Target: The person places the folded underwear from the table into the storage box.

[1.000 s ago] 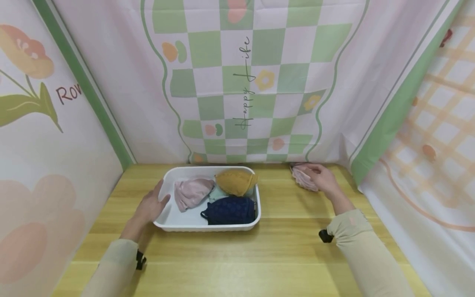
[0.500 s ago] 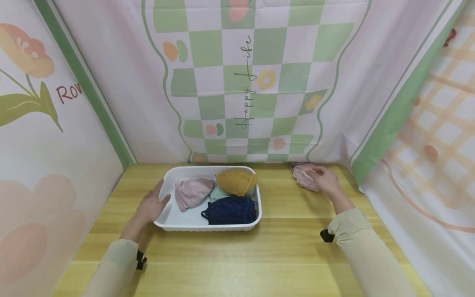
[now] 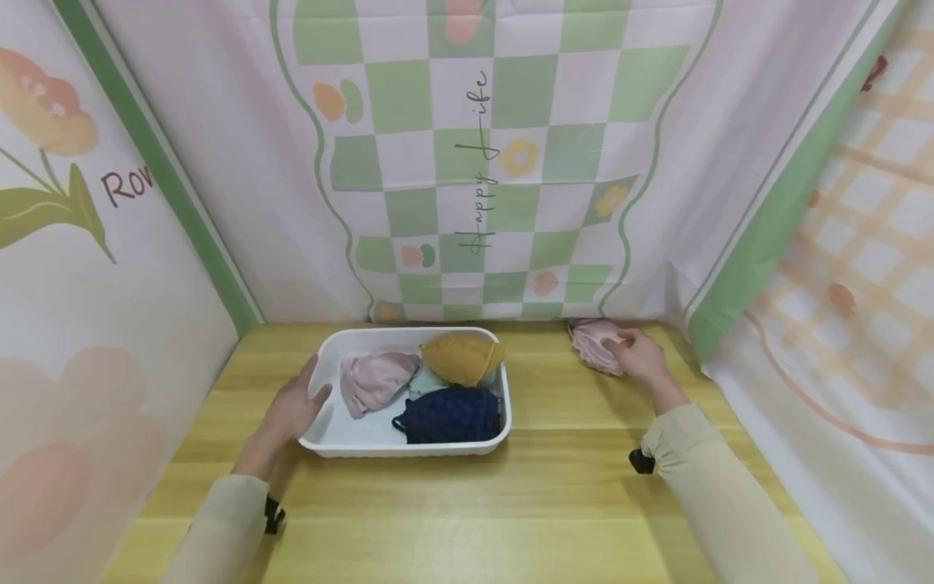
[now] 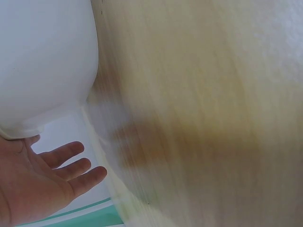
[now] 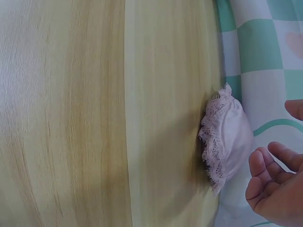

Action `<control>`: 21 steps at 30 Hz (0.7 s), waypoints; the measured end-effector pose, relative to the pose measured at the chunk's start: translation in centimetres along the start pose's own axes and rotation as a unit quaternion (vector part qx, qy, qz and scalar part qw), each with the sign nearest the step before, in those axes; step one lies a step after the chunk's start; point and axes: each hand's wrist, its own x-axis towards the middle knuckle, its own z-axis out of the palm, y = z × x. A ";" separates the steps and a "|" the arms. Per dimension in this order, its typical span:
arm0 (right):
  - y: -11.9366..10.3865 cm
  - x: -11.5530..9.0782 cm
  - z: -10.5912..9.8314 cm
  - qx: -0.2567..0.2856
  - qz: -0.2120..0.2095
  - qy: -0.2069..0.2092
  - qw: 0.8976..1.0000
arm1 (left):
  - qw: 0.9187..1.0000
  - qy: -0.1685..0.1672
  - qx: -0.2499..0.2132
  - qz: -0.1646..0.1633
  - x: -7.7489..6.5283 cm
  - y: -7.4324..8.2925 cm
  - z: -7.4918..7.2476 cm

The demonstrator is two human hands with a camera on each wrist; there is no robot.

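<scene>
At the left end of the white plastic tray (image 3: 409,449), my left hand (image 3: 293,405) rests at the rim, its thumb over the inside. Its fingers (image 4: 71,172) are spread and loose below the rim in the left wrist view. Toward the back right of the table lies a folded pink bra (image 3: 594,344) with lace trim (image 5: 211,146). My right hand (image 3: 639,357) is just at its right side in the head view. A gap shows between the loosely curled fingertips (image 5: 256,163) and the cup in the right wrist view.
Inside the tray are a pink folded garment (image 3: 375,381), a mustard bra (image 3: 461,358), a navy bra (image 3: 451,415) with a strap loop, and a pale green piece (image 3: 426,381) partly hidden beneath. A printed curtain (image 3: 474,195) closes off the wooden table's (image 3: 467,519) back edge.
My right hand has shifted slightly right, off the pink bra, uncovering more of it. My left hand and the tray stay in place; the head view drifts a little.
</scene>
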 end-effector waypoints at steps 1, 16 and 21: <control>0.0 0.1 0.0 -0.003 0.000 0.001 1.000 | 1.000 0.001 0.001 0.000 0.0 -0.1 0.0; 0.3 0.3 0.2 -0.020 0.015 -0.016 1.000 | 1.000 -0.003 -0.003 -0.005 0.1 -0.5 0.2; 0.9 0.8 0.6 -0.027 0.018 -0.011 0.999 | 1.000 -0.004 -0.004 -0.004 0.2 -0.4 0.1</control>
